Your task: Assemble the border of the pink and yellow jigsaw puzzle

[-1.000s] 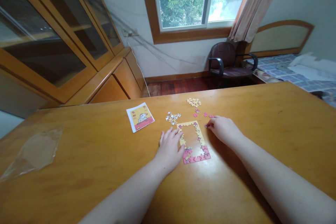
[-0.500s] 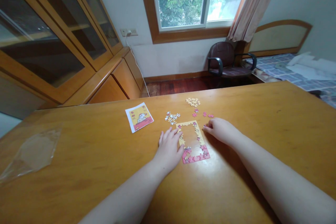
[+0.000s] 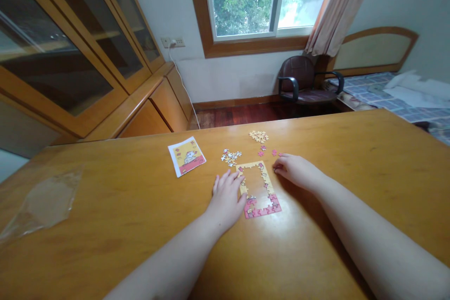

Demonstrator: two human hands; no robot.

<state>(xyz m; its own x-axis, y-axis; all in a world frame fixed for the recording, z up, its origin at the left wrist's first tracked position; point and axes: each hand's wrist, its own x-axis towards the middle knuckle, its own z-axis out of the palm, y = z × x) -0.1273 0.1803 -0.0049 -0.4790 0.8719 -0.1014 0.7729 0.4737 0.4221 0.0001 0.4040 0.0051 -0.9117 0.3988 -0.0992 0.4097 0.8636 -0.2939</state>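
A jigsaw puzzle border [image 3: 263,215], yellow at the far end and pink at the near end, lies joined on the table with its middle mostly unfilled. My left hand [image 3: 227,199] rests flat with fingers spread, touching the border's left side. Just off the border's right side is my right hand [image 3: 297,172], its fingers pinched low over the table. A puzzle piece seems to be in that pinch, mostly hidden by the fingers. Beyond the border lie a pile of white-patterned pieces [image 3: 231,157], a pile of yellow pieces [image 3: 259,136] and several loose pink pieces [image 3: 274,153].
A picture card [image 3: 187,157] showing a yellow and pink design lies left of the pieces. Farther left, a clear plastic bag [image 3: 49,201] is spread on the wooden table [image 3: 140,225]. Past the table stand a cabinet [image 3: 137,112], an armchair [image 3: 298,77] and a bed [image 3: 379,89].
My right hand has shifted slightly, its fingers curling in more, and it now covers most of the rightmost pink piece. My left hand and the puzzle border stay put.
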